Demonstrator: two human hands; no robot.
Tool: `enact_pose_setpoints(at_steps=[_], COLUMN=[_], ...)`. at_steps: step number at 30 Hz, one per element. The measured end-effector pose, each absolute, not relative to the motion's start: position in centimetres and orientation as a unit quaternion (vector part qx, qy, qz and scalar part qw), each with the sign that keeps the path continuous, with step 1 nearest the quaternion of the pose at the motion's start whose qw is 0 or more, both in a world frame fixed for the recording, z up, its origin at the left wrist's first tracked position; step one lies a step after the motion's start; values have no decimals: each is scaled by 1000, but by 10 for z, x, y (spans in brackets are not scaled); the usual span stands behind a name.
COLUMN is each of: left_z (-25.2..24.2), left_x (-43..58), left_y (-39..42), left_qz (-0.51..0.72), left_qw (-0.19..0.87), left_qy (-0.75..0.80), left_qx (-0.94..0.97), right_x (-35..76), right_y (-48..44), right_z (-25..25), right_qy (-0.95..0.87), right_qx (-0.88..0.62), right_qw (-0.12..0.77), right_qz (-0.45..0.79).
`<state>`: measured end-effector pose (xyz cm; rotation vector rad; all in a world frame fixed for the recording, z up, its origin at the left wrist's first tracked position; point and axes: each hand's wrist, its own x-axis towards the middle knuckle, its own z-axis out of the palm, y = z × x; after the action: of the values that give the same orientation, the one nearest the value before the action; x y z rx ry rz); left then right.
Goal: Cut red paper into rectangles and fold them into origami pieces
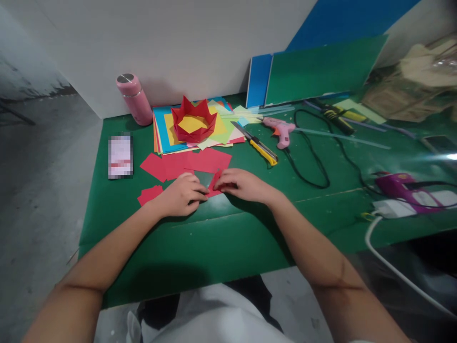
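Note:
Between my hands on the green table lies a small folded piece of red paper (215, 181). My right hand (246, 185) has its fingers curled over the paper's right side, gripping it. From the other side, my left hand (183, 194) pinches at the paper's lower left corner, its fingers bent and close together; part of the paper is hidden under the fingertips. Flat red paper squares (174, 165) lie just beyond the hands. More small red pieces (150, 194) sit beside my left wrist.
A red pointed paper ring (194, 131) rests on stacked coloured paper (161, 131). Around it are a pink bottle (135, 100), a blurred packet (120, 156), a yellow utility knife (262, 150) and a pink glue gun (282, 131). At right, cords run to a white power strip (394, 208).

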<state>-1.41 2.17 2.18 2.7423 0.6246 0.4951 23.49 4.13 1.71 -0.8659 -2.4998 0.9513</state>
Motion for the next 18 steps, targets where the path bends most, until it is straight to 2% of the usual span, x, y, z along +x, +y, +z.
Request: enact_pose_setpoints(at_steps=[7, 18], left_z=[19, 19], left_x=[-16, -19], left_y=[22, 24], left_qz=[170, 107], left_qw=[175, 213], left_qy=[181, 203], left_qx=[953, 950], right_x=[232, 235], right_y=[41, 40], right_z=[14, 22], right_qy=[-910, -935], right_qx=[-264, -238], right_qw=[190, 161], right_qz=[258, 208])
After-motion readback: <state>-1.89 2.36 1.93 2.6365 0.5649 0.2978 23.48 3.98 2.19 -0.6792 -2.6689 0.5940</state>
